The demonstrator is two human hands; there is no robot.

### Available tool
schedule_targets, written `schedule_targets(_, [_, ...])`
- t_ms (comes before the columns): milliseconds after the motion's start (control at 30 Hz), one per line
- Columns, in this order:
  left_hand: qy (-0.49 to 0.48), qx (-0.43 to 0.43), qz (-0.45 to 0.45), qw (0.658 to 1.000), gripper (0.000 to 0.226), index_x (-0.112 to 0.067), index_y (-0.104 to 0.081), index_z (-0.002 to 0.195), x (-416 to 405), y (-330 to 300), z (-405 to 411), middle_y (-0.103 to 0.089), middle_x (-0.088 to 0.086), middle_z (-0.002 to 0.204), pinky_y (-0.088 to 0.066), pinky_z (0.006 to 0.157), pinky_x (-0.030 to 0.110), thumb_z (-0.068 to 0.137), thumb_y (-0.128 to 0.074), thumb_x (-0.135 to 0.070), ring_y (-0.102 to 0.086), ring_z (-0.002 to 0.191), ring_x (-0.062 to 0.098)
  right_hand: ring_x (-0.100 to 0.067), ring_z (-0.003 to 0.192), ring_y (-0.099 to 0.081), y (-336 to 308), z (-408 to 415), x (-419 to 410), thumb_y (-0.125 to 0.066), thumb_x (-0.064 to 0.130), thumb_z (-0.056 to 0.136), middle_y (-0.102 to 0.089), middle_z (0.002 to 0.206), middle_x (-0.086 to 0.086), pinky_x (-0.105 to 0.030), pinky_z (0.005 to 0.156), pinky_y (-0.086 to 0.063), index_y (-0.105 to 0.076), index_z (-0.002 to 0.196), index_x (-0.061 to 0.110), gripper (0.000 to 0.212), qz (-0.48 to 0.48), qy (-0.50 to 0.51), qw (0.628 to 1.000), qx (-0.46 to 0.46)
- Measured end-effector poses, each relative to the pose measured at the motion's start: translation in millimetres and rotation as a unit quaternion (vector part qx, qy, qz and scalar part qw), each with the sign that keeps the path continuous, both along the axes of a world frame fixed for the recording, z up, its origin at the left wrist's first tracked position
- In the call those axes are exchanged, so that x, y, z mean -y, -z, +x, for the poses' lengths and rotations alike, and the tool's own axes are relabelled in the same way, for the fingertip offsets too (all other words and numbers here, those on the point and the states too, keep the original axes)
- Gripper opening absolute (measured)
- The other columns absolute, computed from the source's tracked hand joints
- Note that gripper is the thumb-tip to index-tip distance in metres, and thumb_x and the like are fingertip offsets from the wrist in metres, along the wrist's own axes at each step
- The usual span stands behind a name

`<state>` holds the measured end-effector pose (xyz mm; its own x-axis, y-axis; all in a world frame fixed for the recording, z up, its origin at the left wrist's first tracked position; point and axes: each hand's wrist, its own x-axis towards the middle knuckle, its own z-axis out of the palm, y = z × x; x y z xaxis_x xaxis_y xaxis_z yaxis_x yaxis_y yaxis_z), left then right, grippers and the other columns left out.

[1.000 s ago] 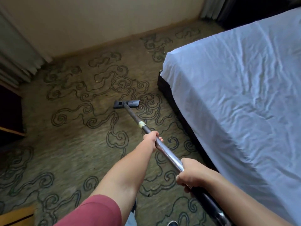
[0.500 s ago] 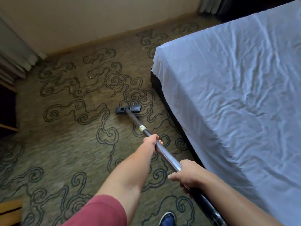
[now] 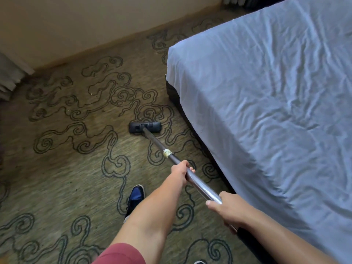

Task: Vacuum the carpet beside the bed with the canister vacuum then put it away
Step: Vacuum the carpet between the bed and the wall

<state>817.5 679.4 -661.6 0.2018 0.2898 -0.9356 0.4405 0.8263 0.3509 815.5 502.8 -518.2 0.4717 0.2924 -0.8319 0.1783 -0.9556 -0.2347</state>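
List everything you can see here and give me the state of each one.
Left hand: closed around the vacuum wand, further down it.
Right hand: closed around the wand's upper end.
Vacuum wand: slanted, held in both hands.
Floor nozzle: flat on the carpet, apart from the bed.
Carpet: specks scattered on it.
Bed: covered by a wrinkled white sheet.
Blue shoe: planted on the carpet.

Single head-worn wide-angle view, looking forward and steeply down from standing height. Faces the carpet (image 3: 57, 168) running toward the far wall (image 3: 85, 21); bed (image 3: 266, 111) fills the right side. Both forearms enter from the bottom edge, close to the lens; the vacuum head (image 3: 145, 127) sits mid-frame, farther off. Edges bend from lens distortion. No second view to compare.
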Motion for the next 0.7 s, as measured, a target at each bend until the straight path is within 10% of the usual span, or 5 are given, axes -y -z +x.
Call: schedule_targets(700, [0.013,0.004,0.041,0.999,0.016,-0.004,-0.044,0.081,-124.2,-1.4,28.5,-0.047,0.014,0.067,-0.047,0.051,0.033,0.091,-0.051,0.006,-0.048,0.053,0.023,-0.035,0.104,-0.068,7.2,26.3,-131.3,-0.056,0.058,0.093,-0.07,0.117,-0.018,-0.032,0.075,-0.047,-0.062,0.119,0.006,0.058,0.008,0.008,1.0,-0.017])
